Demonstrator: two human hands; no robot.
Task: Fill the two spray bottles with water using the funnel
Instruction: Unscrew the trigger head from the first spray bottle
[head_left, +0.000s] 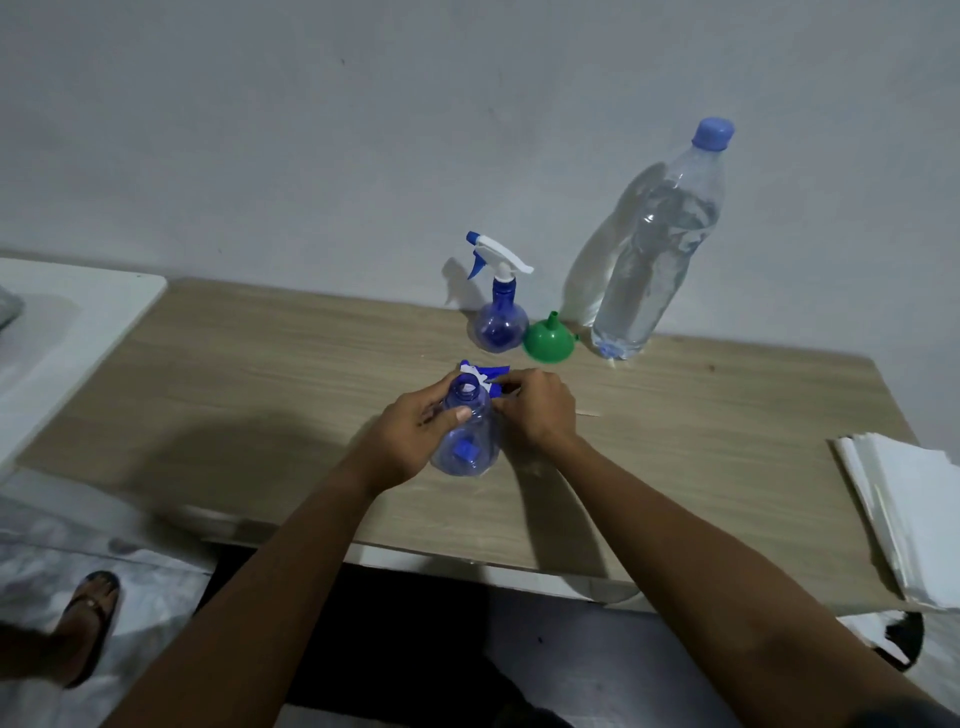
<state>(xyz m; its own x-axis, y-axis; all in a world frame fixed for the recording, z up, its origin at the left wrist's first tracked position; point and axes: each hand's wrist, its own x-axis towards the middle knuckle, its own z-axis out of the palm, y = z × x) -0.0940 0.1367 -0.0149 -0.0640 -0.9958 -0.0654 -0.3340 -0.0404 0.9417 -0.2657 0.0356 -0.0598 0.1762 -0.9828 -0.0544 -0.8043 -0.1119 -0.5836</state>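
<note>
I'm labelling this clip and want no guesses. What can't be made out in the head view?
1. Spray head, head view: mostly hidden behind the right hand and the near spray bottle.
2. Near spray bottle, head view: the left hand covers its side, so any water level is unreadable.
3. White stack, head view: cut off by the right edge.
4. Far spray bottle, head view: too small to read its fill.

An open spray bottle (467, 441) is gripped at the neck by the left hand (410, 436). A trigger head (485, 373) is pinched by the right hand (540, 410). Behind, a second spray bottle (498, 317), an upturned funnel (549, 340) and a water bottle (654, 244) are stood on the surface (727, 441).
</note>
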